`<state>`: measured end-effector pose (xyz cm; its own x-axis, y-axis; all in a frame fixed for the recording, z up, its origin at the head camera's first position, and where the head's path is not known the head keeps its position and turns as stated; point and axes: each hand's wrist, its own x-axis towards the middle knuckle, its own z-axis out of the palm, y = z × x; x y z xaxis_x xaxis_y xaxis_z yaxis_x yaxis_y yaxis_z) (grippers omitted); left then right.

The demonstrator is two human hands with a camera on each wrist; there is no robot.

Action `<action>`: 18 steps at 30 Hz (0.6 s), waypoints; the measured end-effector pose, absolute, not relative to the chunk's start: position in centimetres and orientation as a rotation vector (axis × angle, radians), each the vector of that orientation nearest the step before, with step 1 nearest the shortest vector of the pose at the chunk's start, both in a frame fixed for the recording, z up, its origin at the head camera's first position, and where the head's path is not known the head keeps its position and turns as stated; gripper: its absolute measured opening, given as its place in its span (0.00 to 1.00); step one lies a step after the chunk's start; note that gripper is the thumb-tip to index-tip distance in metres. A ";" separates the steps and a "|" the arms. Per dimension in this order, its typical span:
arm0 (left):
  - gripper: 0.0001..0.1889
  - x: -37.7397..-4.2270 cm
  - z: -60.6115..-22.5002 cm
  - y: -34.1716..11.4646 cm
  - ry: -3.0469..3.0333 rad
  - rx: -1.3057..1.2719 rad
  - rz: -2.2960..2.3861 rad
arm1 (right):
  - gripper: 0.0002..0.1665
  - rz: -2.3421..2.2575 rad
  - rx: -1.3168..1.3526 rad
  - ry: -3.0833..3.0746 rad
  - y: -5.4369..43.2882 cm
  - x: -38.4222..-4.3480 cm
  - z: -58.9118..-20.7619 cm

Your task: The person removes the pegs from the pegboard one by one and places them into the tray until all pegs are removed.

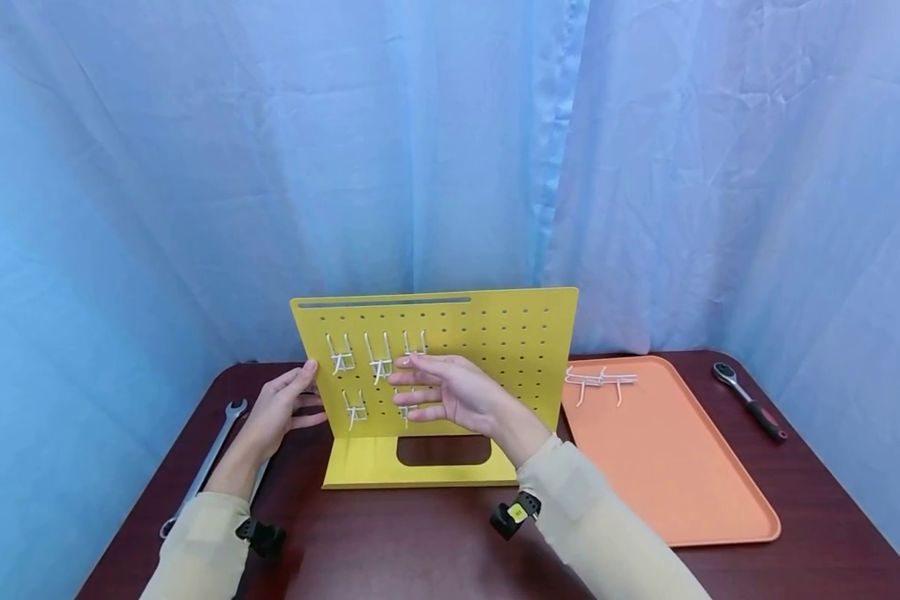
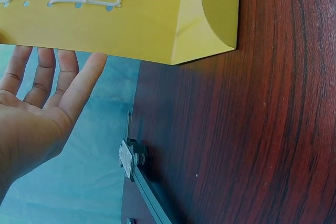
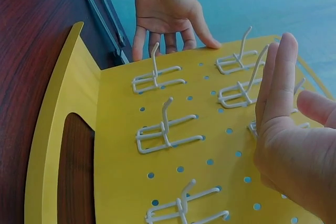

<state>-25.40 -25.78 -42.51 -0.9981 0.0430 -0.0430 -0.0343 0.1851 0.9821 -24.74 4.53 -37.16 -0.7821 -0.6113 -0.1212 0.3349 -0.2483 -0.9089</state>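
Observation:
A yellow pegboard (image 1: 487,367) stands on its bent foot on the dark wood table. Several white wire hooks (image 3: 168,129) sit in its holes in two rows. My left hand (image 1: 273,412) grips the board's left edge, thumb at the front and fingers (image 2: 68,69) reaching behind. Before the board, my right hand (image 1: 457,392) is held with fingers extended, palm toward the hooks and nothing in its grasp. In the right wrist view its fingers (image 3: 283,77) overlap the upper-row hooks, partly hiding one hook (image 3: 253,128).
An orange tray (image 1: 667,475) on the right bears a few white hooks (image 1: 600,379) at its far left corner. Beyond it lies a ratchet (image 1: 750,402). To the left are a wrench (image 1: 206,467) and a dark caliper-like tool (image 2: 131,158). Blue curtains (image 1: 420,150) hang behind.

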 end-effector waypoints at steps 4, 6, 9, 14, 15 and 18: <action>0.35 -25.4 -42.5 -25.8 2.377 0.008 1.962 | 0.27 -2.080 -0.325 1.406 4.4 -24.8 -37.2; 0.35 -25.4 -42.4 -25.8 2.377 0.002 1.962 | 0.27 -2.087 -0.320 1.406 4.3 -24.9 -37.2; 0.35 -25.4 -42.5 -25.8 2.377 -0.007 1.964 | 0.27 -2.096 -0.319 1.410 4.1 -24.8 -37.2; 0.36 -25.5 -42.6 -25.8 2.378 -0.008 1.957 | 0.27 -2.094 -0.319 1.410 4.1 -24.7 -37.1; 0.36 -25.5 -42.6 -25.8 2.378 -0.009 1.956 | 0.27 -2.093 -0.317 1.406 4.1 -24.7 -37.1; 0.36 -25.5 -42.6 -25.8 2.381 -0.004 1.950 | 0.28 -2.091 -0.314 1.404 4.0 -24.7 -37.1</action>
<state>-25.53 -25.80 -42.57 -0.9980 0.0383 -0.0511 -0.0426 0.1979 0.9793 -24.72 4.05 -37.11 -0.7953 -0.5925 -0.1280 0.3427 -0.2653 -0.9012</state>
